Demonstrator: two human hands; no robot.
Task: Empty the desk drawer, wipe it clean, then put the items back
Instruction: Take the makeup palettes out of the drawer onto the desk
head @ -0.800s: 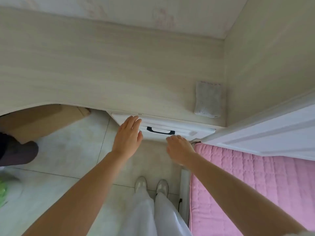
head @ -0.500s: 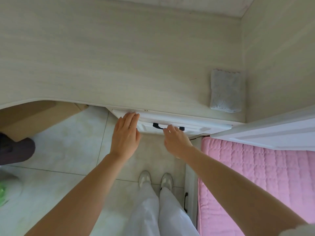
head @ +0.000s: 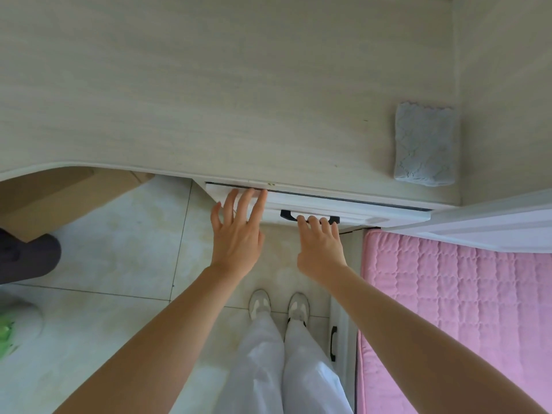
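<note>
1. Head view, looking down: pale wood-grain counter (head: pixel 209 100) fills the top half, its front edge curving away on the left.
2. White drawer (head: pixel 373 211) sits under the counter's front edge, right of centre. A thin dark gap shows along its top, so it's out just a crack; contents can't be seen.
3. Black drawer handle (head: pixel 288 215) is on the drawer front, partly covered by fingers.
4. Right hand (head: pixel 321 248): fingers curled over the handle from the front, tips hooked on the bar, wrapped around it.
5. Left hand (head: pixel 237 234): fingers spread & straight, tips resting on the drawer front's top-left part, just left of the handle. Holds nothing.
6. Grey folded cloth (head: pixel 424 144) lies flat on the counter at the far right, near the side wall panel, well apart from both hands.
7. Bed w/ pink quilted cover (head: pixel 463 294) at lower right, just beside the drawer unit; a white panel (head: pixel 493 225) juts over its upper edge.
8. Person stands on pale floor tiles (head: pixel 119 249) in white trousers (head: pixel 283 369) & light shoes (head: pixel 260 303), toes toward the drawer.
9. Left side: brown cardboard box (head: pixel 59 198) under the counter, a dark object (head: pixel 27 255) beside it; sth white & green at the frame edge, too blurred to name.
</note>
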